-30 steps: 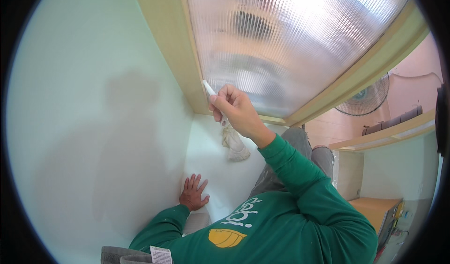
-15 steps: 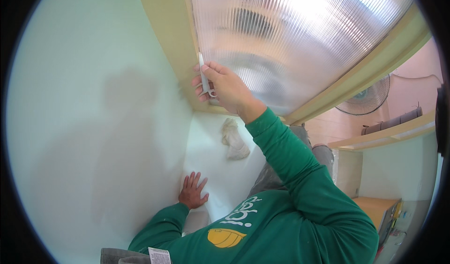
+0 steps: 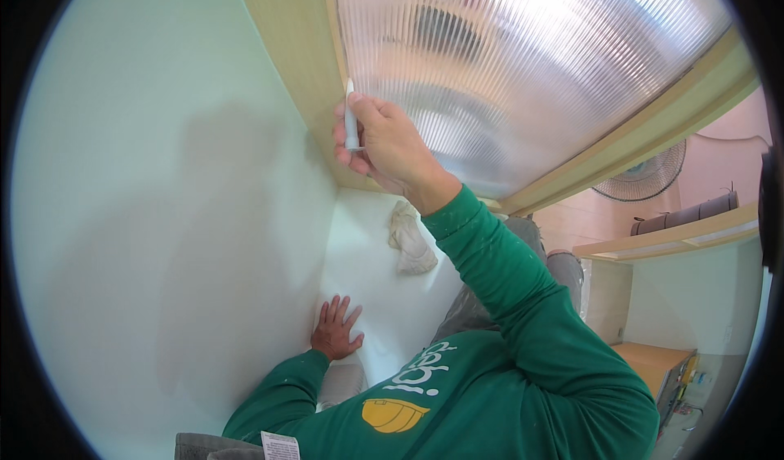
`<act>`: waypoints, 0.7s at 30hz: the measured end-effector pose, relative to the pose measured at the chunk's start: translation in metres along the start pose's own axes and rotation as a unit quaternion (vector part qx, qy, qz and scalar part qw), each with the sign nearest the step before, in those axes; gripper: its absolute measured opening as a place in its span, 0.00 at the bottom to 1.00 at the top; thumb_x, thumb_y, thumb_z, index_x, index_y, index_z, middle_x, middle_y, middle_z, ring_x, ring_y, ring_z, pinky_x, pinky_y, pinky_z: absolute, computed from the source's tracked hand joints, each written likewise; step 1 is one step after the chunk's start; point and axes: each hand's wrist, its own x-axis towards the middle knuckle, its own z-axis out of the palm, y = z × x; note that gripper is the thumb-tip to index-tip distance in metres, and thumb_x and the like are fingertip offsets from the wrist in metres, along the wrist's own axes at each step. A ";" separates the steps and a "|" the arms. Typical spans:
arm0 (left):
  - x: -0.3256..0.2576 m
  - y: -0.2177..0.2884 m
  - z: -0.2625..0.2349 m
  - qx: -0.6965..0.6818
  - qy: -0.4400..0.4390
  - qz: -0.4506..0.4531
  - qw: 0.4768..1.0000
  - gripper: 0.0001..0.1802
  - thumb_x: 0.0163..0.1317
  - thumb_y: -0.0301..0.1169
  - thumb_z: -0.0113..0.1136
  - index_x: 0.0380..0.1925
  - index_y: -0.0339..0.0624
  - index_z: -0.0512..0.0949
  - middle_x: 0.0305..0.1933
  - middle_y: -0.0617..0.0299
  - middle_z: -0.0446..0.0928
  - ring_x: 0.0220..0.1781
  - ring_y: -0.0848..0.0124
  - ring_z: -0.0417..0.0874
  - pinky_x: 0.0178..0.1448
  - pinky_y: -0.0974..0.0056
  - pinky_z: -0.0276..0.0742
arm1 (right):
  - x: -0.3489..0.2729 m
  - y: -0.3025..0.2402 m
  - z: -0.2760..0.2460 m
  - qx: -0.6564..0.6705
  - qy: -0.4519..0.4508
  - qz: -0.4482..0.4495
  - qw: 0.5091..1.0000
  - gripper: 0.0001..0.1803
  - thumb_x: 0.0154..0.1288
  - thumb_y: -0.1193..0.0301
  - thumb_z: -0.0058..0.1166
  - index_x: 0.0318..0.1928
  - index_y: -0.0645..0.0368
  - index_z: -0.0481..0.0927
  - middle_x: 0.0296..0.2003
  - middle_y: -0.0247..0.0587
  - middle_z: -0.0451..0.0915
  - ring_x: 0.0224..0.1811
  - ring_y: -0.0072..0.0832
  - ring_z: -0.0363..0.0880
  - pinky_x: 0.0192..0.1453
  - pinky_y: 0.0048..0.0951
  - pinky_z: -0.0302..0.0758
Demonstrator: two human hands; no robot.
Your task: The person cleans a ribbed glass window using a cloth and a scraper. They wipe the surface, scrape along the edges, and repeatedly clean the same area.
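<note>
My right hand [image 3: 398,145] is closed on a white tapered plastic nozzle [image 3: 351,128], held between thumb and fingers. The nozzle's narrow tip points up, close to where a ribbed translucent panel [image 3: 523,76] meets its pale wooden frame [image 3: 298,60]; whether it touches cannot be told. At its lower end is a small flange. Down in the corner, my left hand [image 3: 334,332] rests on the white surface [image 3: 371,288] beside the wall, fingers spread, holding nothing. A crumpled off-white cloth [image 3: 412,243] lies on that surface, between the two hands.
A pale wall [image 3: 131,215] bearing my shadow rises on the left. On the right stand a fan [image 3: 645,174], a dark rolled bundle [image 3: 686,215] by a wooden ledge [image 3: 702,230], and an orange-brown cabinet [image 3: 653,366].
My right hand has shifted slightly up and left along the frame, and the nozzle has turned more upright in its grip. My left hand stays in place.
</note>
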 end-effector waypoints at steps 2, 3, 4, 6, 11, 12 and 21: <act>0.000 0.000 -0.001 0.005 0.000 0.002 1.000 0.44 0.63 0.54 0.61 0.77 0.52 0.66 0.83 0.43 0.54 0.86 0.42 0.48 0.85 0.35 0.41 | 0.003 0.000 -0.003 -0.005 -0.011 -0.025 1.000 0.17 0.85 0.60 0.37 0.46 0.61 0.72 0.29 0.39 0.77 0.23 0.26 0.75 0.23 0.27 0.68; 0.001 0.000 -0.001 0.004 0.006 0.004 1.000 0.44 0.63 0.54 0.61 0.77 0.52 0.66 0.83 0.43 0.54 0.85 0.42 0.48 0.85 0.35 0.41 | 0.002 -0.001 -0.004 -0.009 -0.008 -0.020 1.000 0.17 0.85 0.60 0.37 0.46 0.61 0.72 0.29 0.39 0.77 0.23 0.26 0.75 0.23 0.26 0.68; 0.001 -0.001 -0.001 0.003 0.012 0.006 1.000 0.44 0.63 0.54 0.61 0.77 0.51 0.66 0.82 0.43 0.55 0.85 0.42 0.48 0.85 0.35 0.42 | 0.000 -0.003 -0.002 -0.013 -0.004 -0.016 1.000 0.17 0.85 0.59 0.37 0.46 0.61 0.72 0.29 0.38 0.77 0.23 0.25 0.75 0.24 0.26 0.68; -0.001 0.000 -0.001 0.002 0.013 0.007 1.000 0.44 0.62 0.54 0.62 0.77 0.51 0.66 0.82 0.43 0.55 0.85 0.42 0.49 0.85 0.35 0.43 | 0.000 -0.001 -0.002 -0.009 -0.002 -0.013 1.000 0.17 0.85 0.59 0.38 0.46 0.60 0.73 0.29 0.37 0.76 0.23 0.24 0.74 0.24 0.25 0.68; 0.002 0.000 0.002 0.016 0.027 0.010 0.999 0.43 0.62 0.53 0.62 0.76 0.51 0.67 0.82 0.43 0.56 0.85 0.42 0.50 0.84 0.34 0.44 | 0.002 -0.002 0.003 0.036 -0.013 -0.046 0.998 0.18 0.85 0.58 0.39 0.46 0.59 0.74 0.29 0.33 0.75 0.24 0.22 0.73 0.26 0.23 0.70; 0.002 0.000 0.003 0.009 0.022 0.009 1.000 0.43 0.62 0.53 0.62 0.76 0.51 0.67 0.82 0.43 0.55 0.85 0.42 0.50 0.84 0.34 0.44 | 0.002 0.002 0.002 0.040 -0.004 -0.038 0.998 0.18 0.85 0.58 0.39 0.45 0.59 0.75 0.29 0.33 0.75 0.24 0.22 0.73 0.27 0.23 0.70; 0.002 -0.002 0.006 0.013 0.013 0.004 1.000 0.43 0.62 0.53 0.62 0.76 0.51 0.68 0.82 0.43 0.56 0.85 0.42 0.48 0.85 0.35 0.43 | 0.001 -0.004 0.007 0.081 -0.012 -0.033 0.996 0.17 0.84 0.59 0.41 0.45 0.59 0.74 0.29 0.33 0.75 0.23 0.21 0.71 0.25 0.21 0.68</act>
